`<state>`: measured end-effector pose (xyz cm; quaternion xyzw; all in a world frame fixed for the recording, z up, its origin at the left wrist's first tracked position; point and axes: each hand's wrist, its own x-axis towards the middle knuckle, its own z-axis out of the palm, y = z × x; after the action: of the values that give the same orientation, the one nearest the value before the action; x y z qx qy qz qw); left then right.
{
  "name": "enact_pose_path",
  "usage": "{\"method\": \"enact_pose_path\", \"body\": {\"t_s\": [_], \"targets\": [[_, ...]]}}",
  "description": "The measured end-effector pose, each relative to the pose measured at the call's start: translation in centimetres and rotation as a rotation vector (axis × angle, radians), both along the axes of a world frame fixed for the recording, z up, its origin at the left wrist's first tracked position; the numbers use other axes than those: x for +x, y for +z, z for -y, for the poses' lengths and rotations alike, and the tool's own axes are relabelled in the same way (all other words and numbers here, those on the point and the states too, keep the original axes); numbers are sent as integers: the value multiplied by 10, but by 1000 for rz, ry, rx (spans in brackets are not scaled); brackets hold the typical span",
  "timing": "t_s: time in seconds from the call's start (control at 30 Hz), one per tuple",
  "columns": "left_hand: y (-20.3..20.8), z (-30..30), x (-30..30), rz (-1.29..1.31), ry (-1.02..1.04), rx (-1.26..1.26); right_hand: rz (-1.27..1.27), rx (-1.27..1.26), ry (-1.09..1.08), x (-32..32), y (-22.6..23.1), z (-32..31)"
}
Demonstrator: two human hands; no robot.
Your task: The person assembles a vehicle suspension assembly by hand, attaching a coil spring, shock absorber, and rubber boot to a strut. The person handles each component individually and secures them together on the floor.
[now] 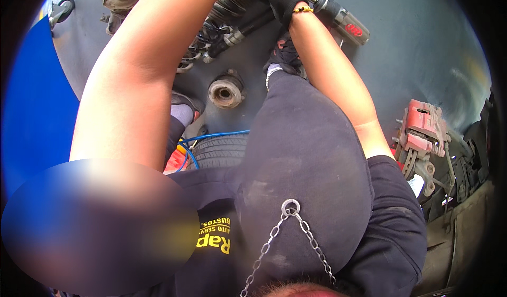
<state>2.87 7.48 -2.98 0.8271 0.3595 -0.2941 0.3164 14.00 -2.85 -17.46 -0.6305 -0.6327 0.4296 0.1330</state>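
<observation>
My right hand (282,1), in a black glove, reaches to the top of the view. Its fingers look curled over the edge of a strut (232,4) with a ribbed black sleeve, which lies slantwise on the floor. The strut's dark rod (256,23) runs below the glove. Right beside this hand lies a grey and black air impact wrench (343,22) with a socket on its nose. My left arm (142,59) stretches up past the top edge, so its hand is out of view. Between my feet stands a round rusty metal part (226,90) with a central hole.
A tire (222,150) and a blue air hose (211,135) lie near me. At the right is a red brake caliper (422,125). Dirty metal parts (122,4) and a caster wheel (64,9) stand far left, by a blue panel (31,101).
</observation>
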Motion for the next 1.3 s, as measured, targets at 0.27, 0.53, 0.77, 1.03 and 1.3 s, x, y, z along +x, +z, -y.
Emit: {"method": "enact_pose_path", "body": {"t_s": [0.27, 0.53, 0.77, 1.03, 1.3], "targets": [[-41, 6, -36, 32, -457, -19, 469, 305, 808, -4, -26, -15], [-63, 9, -60, 132, -482, 100, 237, 257, 876, 7, 7, -24], [-62, 15, -67, 215, 91, -42, 242, 263, 921, 7, -3, -27], [-36, 12, -51, -9, 125, -193, 261, 247, 966, 1, -16, -26], [-48, 12, -68, 24, 114, 18, 257, 637, 919, -7, -10, -13]]}}
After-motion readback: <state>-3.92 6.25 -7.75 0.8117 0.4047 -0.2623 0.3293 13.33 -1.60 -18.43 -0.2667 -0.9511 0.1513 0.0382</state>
